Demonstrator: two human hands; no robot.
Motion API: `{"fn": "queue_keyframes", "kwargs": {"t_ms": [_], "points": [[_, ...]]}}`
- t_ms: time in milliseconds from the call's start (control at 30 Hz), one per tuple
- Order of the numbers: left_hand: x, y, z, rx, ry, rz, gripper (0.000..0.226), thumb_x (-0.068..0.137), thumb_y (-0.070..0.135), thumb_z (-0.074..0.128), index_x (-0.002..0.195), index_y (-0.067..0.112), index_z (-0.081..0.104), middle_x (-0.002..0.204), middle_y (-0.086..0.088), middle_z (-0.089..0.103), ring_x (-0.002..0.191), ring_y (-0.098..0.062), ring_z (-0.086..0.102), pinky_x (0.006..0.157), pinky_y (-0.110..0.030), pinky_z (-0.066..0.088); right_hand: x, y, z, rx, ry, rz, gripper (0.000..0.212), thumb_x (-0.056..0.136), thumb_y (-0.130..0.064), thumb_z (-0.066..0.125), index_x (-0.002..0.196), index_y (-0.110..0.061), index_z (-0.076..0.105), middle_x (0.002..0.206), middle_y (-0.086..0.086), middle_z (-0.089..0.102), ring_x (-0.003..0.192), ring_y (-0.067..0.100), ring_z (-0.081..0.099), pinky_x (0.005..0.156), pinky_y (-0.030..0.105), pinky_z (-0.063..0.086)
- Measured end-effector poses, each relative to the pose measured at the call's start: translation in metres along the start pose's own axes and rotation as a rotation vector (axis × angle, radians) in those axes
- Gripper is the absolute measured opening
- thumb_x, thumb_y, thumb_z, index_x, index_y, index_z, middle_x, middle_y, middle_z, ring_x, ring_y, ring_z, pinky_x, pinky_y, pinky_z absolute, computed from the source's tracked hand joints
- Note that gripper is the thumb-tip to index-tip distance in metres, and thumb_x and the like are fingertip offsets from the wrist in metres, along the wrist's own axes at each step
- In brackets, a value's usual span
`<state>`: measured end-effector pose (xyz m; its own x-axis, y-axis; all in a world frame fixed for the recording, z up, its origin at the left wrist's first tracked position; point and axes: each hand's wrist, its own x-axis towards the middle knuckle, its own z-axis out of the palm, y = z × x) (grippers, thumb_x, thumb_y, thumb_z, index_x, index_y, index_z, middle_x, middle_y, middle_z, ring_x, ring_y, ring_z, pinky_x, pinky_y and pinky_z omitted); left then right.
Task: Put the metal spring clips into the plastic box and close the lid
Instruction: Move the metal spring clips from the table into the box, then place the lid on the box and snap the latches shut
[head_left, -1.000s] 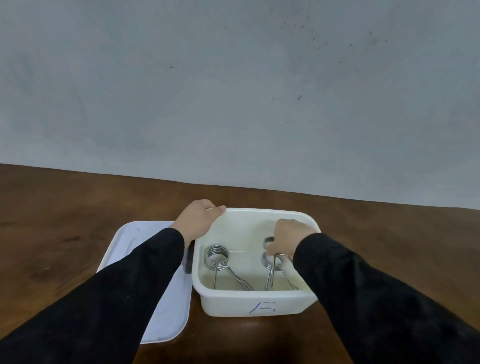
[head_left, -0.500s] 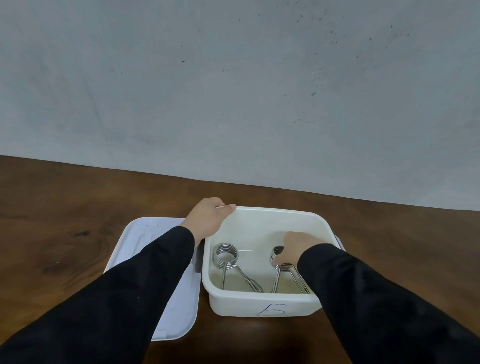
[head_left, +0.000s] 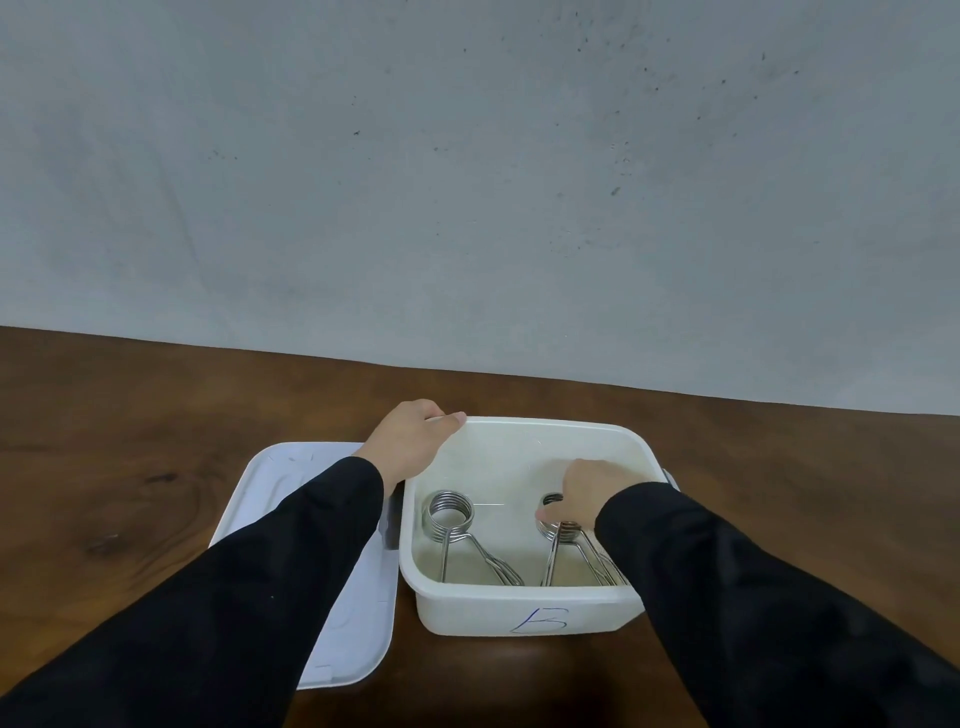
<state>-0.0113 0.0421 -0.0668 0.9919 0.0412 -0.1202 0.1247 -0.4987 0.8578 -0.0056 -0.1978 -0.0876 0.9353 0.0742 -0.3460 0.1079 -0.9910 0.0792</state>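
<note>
A white plastic box (head_left: 519, 603) with a blue mark on its front wall stands open on the wooden table. Inside lie metal spring clips: one (head_left: 450, 515) on the left with its coil up, another (head_left: 567, 535) on the right. My right hand (head_left: 587, 488) is down inside the box, its fingers closed on the right clip's coil and hiding part of it. My left hand (head_left: 410, 441) grips the box's far left corner rim. The white lid (head_left: 291, 467) lies flat on the table left of the box, partly under my left sleeve.
The brown wooden table (head_left: 130, 415) runs back to a grey wall (head_left: 467, 182). Dark latches show on the box's left side (head_left: 390, 519) and right side (head_left: 671, 475).
My right hand has sunk lower into the box with the right clip, which now rests on the bottom. The left hand stays on the rim; the view has shifted slightly.
</note>
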Motion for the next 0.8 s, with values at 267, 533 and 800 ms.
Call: {"fn": "queue_keyframes", "kwargs": {"t_ms": [267,533,800], "points": [[-0.006,-0.004,-0.004,-0.222,0.109,-0.039,0.041,0.098,0.052,0.046,0.113,0.017,0.062,0.108,0.003,0.067,0.104,-0.018,0.062,0.081,-0.033,0.049,-0.069,-0.005,-0.046,0.127,0.293,-0.161,0.047,0.102,-0.046,0.043,0.078,-0.010,0.061,0.082,0.006,0.068,0.079,0.026,0.060,0.059,0.032,0.038],[-0.081,-0.067,-0.001,0.038,0.553,-0.095,0.007,0.102,0.029,0.050,0.100,0.026,0.057,0.091,0.004,0.065,0.080,-0.014,0.062,0.071,-0.027,0.050,-0.150,-0.040,0.001,0.394,0.564,-0.507,0.041,0.094,-0.054,0.042,0.084,-0.025,0.069,0.090,-0.010,0.061,0.083,0.011,0.058,0.076,0.033,0.052],[-0.170,-0.131,0.033,0.684,0.310,0.147,0.013,0.092,0.044,0.056,0.096,0.033,0.063,0.106,0.015,0.060,0.100,-0.011,0.058,0.094,-0.032,0.042,-0.168,-0.051,0.097,0.587,0.593,-0.775,0.039,0.101,-0.044,0.052,0.072,-0.019,0.060,0.077,-0.010,0.053,0.069,0.005,0.047,0.062,0.024,0.044]]}}
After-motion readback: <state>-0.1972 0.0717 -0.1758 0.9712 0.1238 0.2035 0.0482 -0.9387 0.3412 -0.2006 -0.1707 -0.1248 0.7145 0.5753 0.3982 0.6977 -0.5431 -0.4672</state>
